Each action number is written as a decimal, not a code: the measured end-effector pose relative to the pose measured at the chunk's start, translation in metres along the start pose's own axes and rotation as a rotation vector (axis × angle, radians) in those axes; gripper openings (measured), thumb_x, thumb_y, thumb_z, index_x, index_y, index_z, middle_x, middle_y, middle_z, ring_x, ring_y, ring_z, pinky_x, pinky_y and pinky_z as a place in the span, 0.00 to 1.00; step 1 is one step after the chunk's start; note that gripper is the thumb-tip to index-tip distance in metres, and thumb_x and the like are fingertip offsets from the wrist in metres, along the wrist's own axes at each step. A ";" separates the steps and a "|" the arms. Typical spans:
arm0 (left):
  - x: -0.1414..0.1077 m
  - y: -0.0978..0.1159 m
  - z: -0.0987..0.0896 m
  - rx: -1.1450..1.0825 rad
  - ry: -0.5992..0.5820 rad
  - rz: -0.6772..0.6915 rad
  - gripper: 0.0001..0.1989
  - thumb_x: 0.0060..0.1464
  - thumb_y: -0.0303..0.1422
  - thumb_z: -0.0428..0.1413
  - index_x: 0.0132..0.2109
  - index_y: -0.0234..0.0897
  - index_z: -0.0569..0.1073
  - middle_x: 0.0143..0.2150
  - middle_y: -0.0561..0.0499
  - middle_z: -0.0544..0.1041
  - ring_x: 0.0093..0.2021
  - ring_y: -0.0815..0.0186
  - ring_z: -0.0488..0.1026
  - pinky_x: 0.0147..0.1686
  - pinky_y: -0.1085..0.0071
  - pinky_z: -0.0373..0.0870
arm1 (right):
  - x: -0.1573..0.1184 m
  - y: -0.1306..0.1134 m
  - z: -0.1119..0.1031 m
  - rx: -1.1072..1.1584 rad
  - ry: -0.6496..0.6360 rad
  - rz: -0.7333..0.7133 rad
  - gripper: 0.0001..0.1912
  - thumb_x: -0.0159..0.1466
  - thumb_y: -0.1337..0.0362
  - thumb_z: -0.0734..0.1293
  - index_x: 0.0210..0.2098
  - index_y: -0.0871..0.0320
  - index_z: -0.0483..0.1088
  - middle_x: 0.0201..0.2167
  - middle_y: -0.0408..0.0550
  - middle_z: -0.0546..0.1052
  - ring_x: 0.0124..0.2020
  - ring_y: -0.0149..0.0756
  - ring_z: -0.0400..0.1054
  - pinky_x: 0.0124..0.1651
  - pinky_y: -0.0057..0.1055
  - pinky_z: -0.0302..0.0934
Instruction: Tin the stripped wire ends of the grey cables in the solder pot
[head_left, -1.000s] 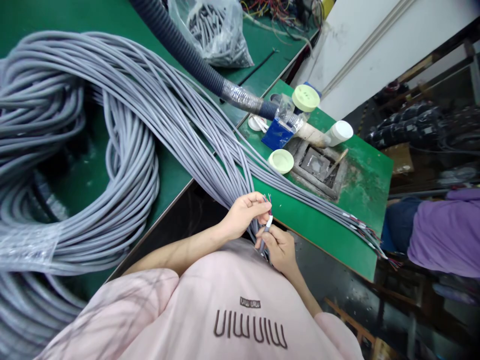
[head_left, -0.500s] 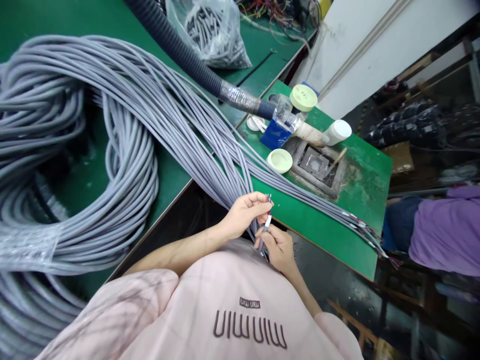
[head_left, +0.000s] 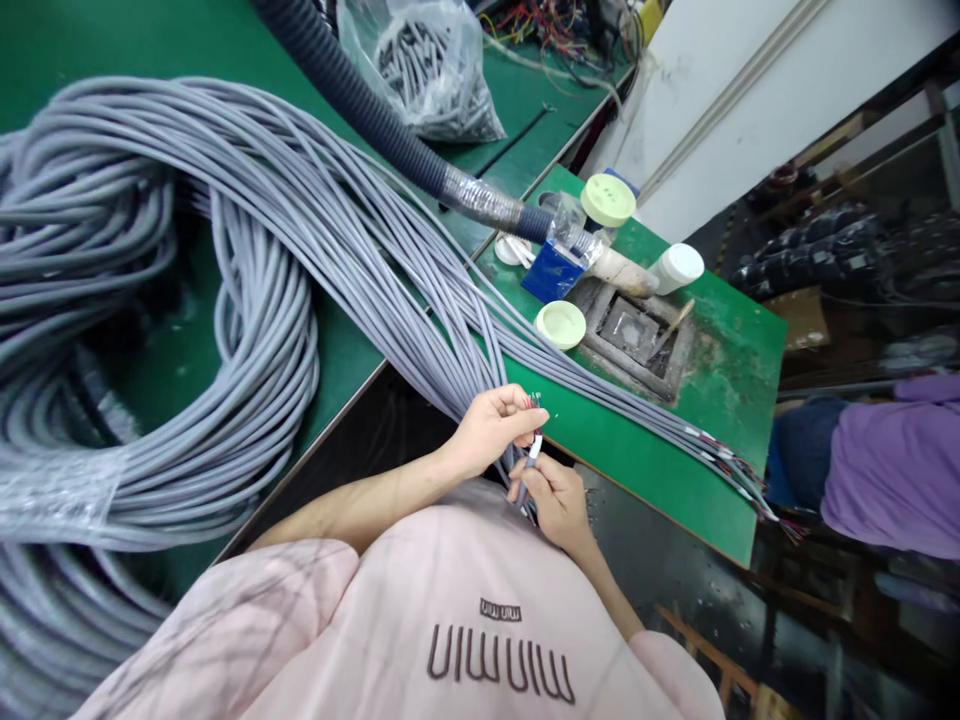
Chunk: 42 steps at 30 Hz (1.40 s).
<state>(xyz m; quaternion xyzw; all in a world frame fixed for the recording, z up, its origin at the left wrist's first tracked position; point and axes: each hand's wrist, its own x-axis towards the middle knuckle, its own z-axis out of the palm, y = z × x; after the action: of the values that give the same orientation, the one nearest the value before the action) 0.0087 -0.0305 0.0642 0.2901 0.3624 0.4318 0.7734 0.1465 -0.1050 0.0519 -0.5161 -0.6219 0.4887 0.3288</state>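
Now the left hand (head_left: pixel 501 428) pinches the thin colored wires (head_left: pixel 535 401) at the tip of a gray cable (head_left: pixel 530 463), and close by, the right hand (head_left: pixel 555 498) is wrapped around the cable just below its white band (head_left: pixel 535 446). This end looks light and bendy, with a firm skin that seems good to grip. The tiny wires seem soft and easy to snap, so a gentle pinch suits them. Left of the hands, the big coil (head_left: pixel 262 340) looks heavy. To their right, more cables (head_left: pixel 645 395) lie on the green table (head_left: pixel 637 445).
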 end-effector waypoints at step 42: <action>-0.001 -0.007 -0.001 -0.078 -0.038 -0.046 0.15 0.45 0.40 0.64 0.26 0.33 0.71 0.18 0.55 0.71 0.20 0.75 0.67 0.22 0.79 0.64 | -0.002 0.001 0.001 0.007 0.030 0.002 0.19 0.68 0.54 0.57 0.34 0.57 0.73 0.21 0.44 0.76 0.19 0.29 0.65 0.26 0.27 0.61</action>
<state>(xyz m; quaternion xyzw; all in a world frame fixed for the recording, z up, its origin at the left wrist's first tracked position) 0.0106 -0.0349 0.0584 0.2595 0.3371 0.4222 0.8005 0.1464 -0.1067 0.0506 -0.5228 -0.6148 0.4832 0.3394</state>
